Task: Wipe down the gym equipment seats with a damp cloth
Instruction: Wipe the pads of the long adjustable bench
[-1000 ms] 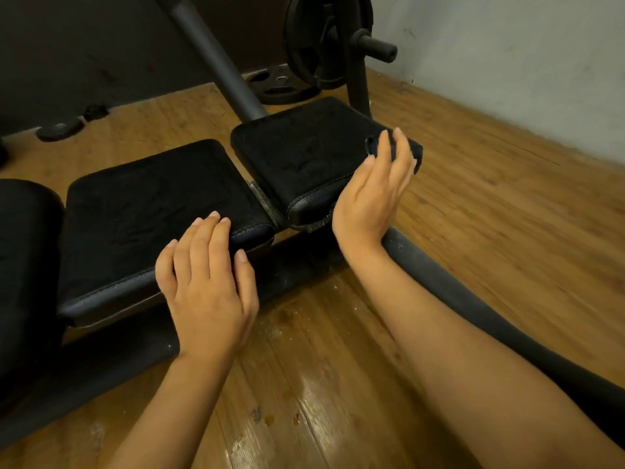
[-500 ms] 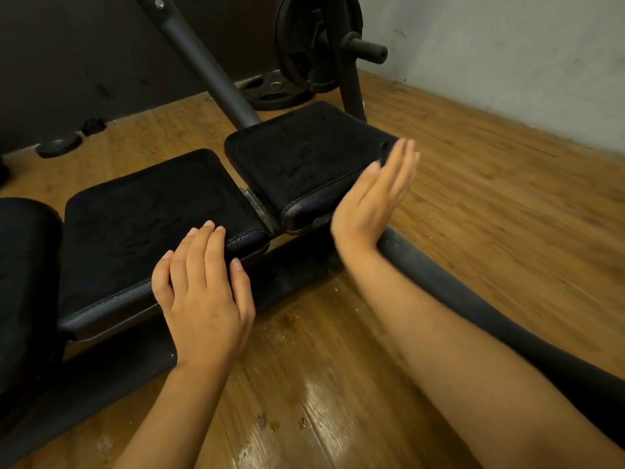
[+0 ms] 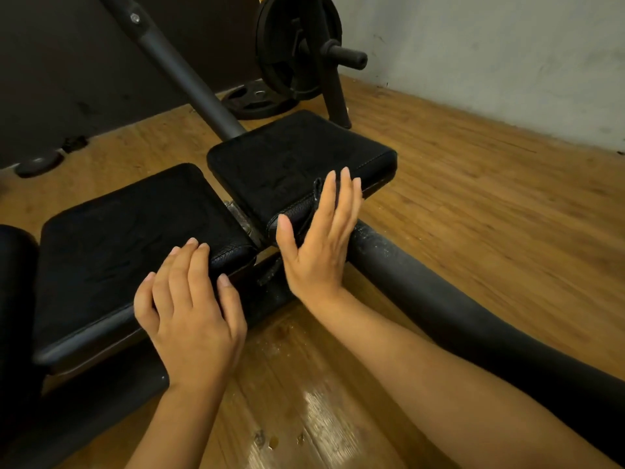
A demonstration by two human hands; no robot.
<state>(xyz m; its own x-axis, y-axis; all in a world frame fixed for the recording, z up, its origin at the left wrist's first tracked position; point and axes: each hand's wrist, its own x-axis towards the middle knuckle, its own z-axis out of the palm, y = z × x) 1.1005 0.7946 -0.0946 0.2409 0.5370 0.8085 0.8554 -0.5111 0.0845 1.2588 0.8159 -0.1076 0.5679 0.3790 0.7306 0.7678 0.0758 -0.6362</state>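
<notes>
Wood floor (image 3: 473,204) showed wet patch near bench. Left hand (image 3: 192,319) lay flat, fingers straight, on near seat (image 3: 111,252). Right hand (image 3: 321,238), fingers spread, pressed dark cloth (image 3: 316,194) against far seat (image 3: 291,157) edge. Risk: unpinched cloth could drop; wet floor, slip.

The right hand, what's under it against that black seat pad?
Behind the right hand a dark cloth peeks out, pressed to the seat pad edge. The palm covers most of it.

A gym: black padded bench seats (image 3: 135,238) sit on a steel frame (image 3: 422,299) over a worn wooden floor (image 3: 490,204), with weight plates (image 3: 291,45) loaded on a peg near the wall.
</notes>
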